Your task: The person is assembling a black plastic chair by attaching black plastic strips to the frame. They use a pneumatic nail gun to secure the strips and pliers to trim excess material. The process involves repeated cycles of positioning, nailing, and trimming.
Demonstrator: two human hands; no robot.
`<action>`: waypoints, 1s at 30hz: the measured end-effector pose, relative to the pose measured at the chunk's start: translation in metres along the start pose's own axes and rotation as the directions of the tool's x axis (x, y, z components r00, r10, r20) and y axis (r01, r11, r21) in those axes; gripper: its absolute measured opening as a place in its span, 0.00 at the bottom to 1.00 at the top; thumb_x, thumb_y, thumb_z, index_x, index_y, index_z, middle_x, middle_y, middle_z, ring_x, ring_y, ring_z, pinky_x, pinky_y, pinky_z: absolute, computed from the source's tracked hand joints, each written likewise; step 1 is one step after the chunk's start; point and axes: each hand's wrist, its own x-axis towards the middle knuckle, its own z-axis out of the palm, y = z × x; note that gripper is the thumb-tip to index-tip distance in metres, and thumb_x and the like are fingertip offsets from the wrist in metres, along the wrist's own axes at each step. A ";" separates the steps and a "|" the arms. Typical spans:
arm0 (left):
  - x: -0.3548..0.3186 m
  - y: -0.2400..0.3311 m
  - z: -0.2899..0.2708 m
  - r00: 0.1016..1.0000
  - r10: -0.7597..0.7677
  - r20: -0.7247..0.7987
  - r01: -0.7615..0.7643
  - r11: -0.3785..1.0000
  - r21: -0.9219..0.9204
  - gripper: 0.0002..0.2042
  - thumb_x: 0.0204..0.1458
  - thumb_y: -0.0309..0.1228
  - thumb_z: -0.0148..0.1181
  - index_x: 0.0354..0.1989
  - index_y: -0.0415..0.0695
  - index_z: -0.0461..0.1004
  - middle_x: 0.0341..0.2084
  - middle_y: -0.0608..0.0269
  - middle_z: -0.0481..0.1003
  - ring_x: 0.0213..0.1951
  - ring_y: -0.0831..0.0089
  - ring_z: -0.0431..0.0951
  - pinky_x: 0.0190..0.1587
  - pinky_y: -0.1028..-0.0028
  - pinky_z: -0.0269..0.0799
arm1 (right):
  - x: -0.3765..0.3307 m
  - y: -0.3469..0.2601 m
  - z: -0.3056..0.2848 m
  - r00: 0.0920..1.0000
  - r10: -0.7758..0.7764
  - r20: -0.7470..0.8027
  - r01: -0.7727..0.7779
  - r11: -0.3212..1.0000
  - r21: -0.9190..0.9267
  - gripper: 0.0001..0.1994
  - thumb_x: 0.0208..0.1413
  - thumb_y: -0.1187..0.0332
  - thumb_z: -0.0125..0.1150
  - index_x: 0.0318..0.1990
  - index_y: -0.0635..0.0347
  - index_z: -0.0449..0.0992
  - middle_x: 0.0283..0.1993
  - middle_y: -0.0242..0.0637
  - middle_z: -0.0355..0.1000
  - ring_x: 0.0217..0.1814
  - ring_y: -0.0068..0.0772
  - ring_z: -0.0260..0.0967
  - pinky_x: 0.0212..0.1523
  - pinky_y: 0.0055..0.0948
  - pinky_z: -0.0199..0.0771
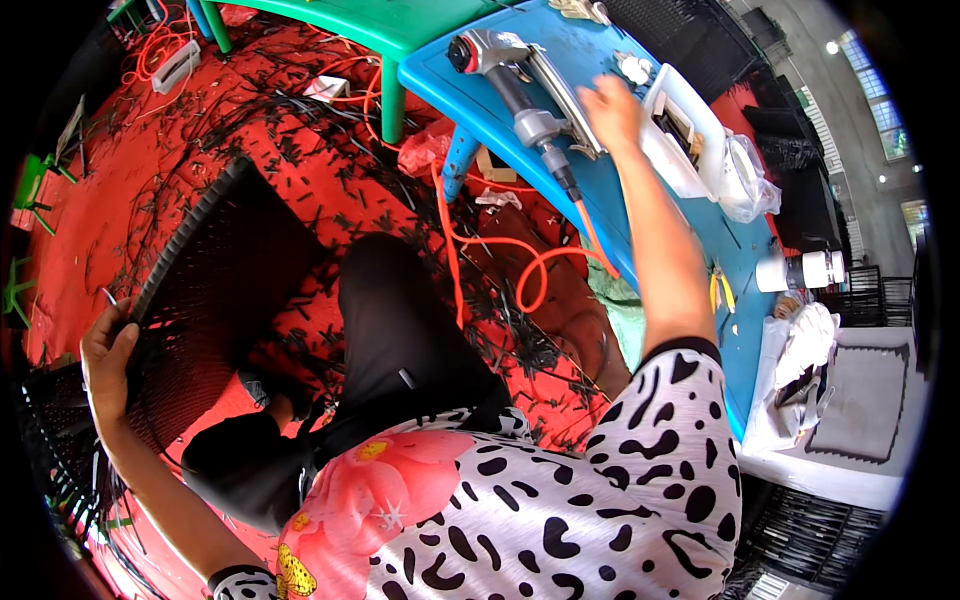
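A dark woven panel (225, 270) with a ribbed, wrapped rim leans at my left, beside my bent legs. My left hand (108, 350) is at the rim's lower end, fingers bent together. A short, thin, shiny piece (110, 297) shows at its fingertips; its kind is too small to tell. Over the blue table (742, 300) my right arm stretches out. My right hand (612, 112) is closed, fingers curled, and whatever may be inside is hidden. Right beside it lies an air nail gun (520, 95) with a long metal magazine, joined to an orange hose (595, 240).
A white bin (690, 135) with small pieces stands right of my hand, a plastic bag (748, 180) against it. Yellow-handled pliers (722, 290) and a white roll (800, 271) lie farther right. A green table (330, 15) adjoins. Black scraps and looping hose cover the red floor (130, 225).
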 end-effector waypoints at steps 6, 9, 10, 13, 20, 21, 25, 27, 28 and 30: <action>0.010 0.000 -0.010 1.000 0.012 -0.003 -0.012 1.000 -0.015 0.20 0.53 0.25 0.56 0.54 0.29 0.69 0.44 0.61 0.75 0.46 0.76 0.72 0.54 0.78 0.63 | -0.115 0.110 -0.114 0.955 0.288 -0.076 -0.295 0.884 -0.363 0.19 0.47 0.54 0.68 0.38 0.60 0.76 0.34 0.42 0.75 0.37 0.41 0.74 0.38 0.37 0.72; 0.017 -0.002 -0.013 1.000 0.020 -0.011 -0.020 1.000 0.008 0.19 0.54 0.25 0.56 0.54 0.30 0.69 0.44 0.62 0.74 0.45 0.77 0.72 0.54 0.78 0.63 | -0.160 0.138 -0.153 0.902 0.423 -0.083 -0.395 0.735 -0.552 0.29 0.44 0.48 0.68 0.47 0.61 0.74 0.46 0.46 0.75 0.47 0.47 0.73 0.47 0.38 0.71; 0.020 -0.001 -0.014 1.000 0.022 0.000 -0.022 1.000 -0.005 0.19 0.54 0.25 0.56 0.54 0.30 0.69 0.44 0.62 0.74 0.46 0.77 0.72 0.54 0.78 0.63 | -0.170 0.152 -0.171 0.845 0.527 -0.092 -0.463 0.634 -0.620 0.33 0.43 0.45 0.68 0.50 0.61 0.73 0.50 0.48 0.73 0.51 0.49 0.71 0.50 0.39 0.70; 0.012 -0.010 -0.025 0.998 0.019 -0.065 -0.017 0.999 0.032 0.19 0.53 0.28 0.57 0.53 0.31 0.71 0.46 0.61 0.74 0.48 0.73 0.72 0.55 0.75 0.63 | -0.188 0.164 -0.221 0.674 0.718 0.174 -0.572 0.656 -0.493 0.46 0.38 0.38 0.68 0.57 0.68 0.68 0.56 0.56 0.69 0.60 0.55 0.66 0.58 0.41 0.65; 0.002 0.024 0.010 0.974 0.202 -0.105 -0.163 0.941 0.296 0.19 0.49 0.34 0.61 0.47 0.36 0.76 0.42 0.57 0.78 0.47 0.69 0.75 0.53 0.73 0.67 | -0.234 0.232 -0.268 0.599 0.687 0.411 -0.428 0.709 -0.561 0.33 0.41 0.43 0.69 0.43 0.66 0.77 0.39 0.45 0.75 0.43 0.42 0.71 0.44 0.41 0.68; 0.005 0.025 0.014 0.960 0.237 -0.150 -0.191 0.944 0.270 0.18 0.48 0.34 0.63 0.45 0.37 0.77 0.40 0.59 0.78 0.44 0.71 0.76 0.51 0.74 0.67 | -0.241 0.270 -0.290 0.570 0.726 0.384 -0.522 0.681 -0.513 0.28 0.45 0.46 0.66 0.42 0.65 0.78 0.39 0.42 0.75 0.42 0.36 0.71 0.43 0.36 0.68; -0.012 0.023 0.006 0.899 0.384 -0.211 -0.378 0.923 0.066 0.08 0.50 0.22 0.60 0.38 0.34 0.78 0.45 0.58 0.76 0.46 0.74 0.74 0.49 0.76 0.66 | -0.177 0.253 -0.267 0.699 0.708 0.100 -0.694 0.706 -0.142 0.26 0.55 0.50 0.59 0.48 0.67 0.77 0.46 0.39 0.76 0.46 0.29 0.70 0.47 0.28 0.67; -0.020 0.022 0.005 0.877 0.420 -0.233 -0.420 0.906 0.054 0.07 0.49 0.21 0.60 0.37 0.35 0.78 0.45 0.58 0.76 0.44 0.76 0.73 0.47 0.77 0.67 | -0.134 0.187 -0.240 0.848 0.524 0.078 -0.518 0.851 -0.084 0.26 0.56 0.53 0.58 0.51 0.70 0.74 0.48 0.42 0.74 0.49 0.30 0.70 0.50 0.28 0.67; -0.022 0.021 0.006 0.870 0.432 -0.239 -0.435 0.899 0.044 0.07 0.49 0.20 0.61 0.37 0.35 0.78 0.45 0.58 0.75 0.43 0.76 0.73 0.47 0.77 0.67 | -0.114 0.150 -0.227 0.903 0.427 0.046 -0.423 0.903 -0.068 0.26 0.57 0.54 0.58 0.53 0.71 0.73 0.49 0.43 0.74 0.50 0.31 0.70 0.51 0.28 0.66; -0.021 0.012 0.012 0.853 0.461 -0.244 -0.474 0.881 0.007 0.07 0.48 0.20 0.62 0.36 0.36 0.78 0.46 0.58 0.75 0.42 0.77 0.73 0.46 0.77 0.66 | -0.080 0.104 -0.201 0.950 0.270 0.155 -0.292 0.945 0.149 0.25 0.57 0.62 0.60 0.58 0.70 0.68 0.55 0.45 0.70 0.57 0.35 0.67 0.56 0.30 0.65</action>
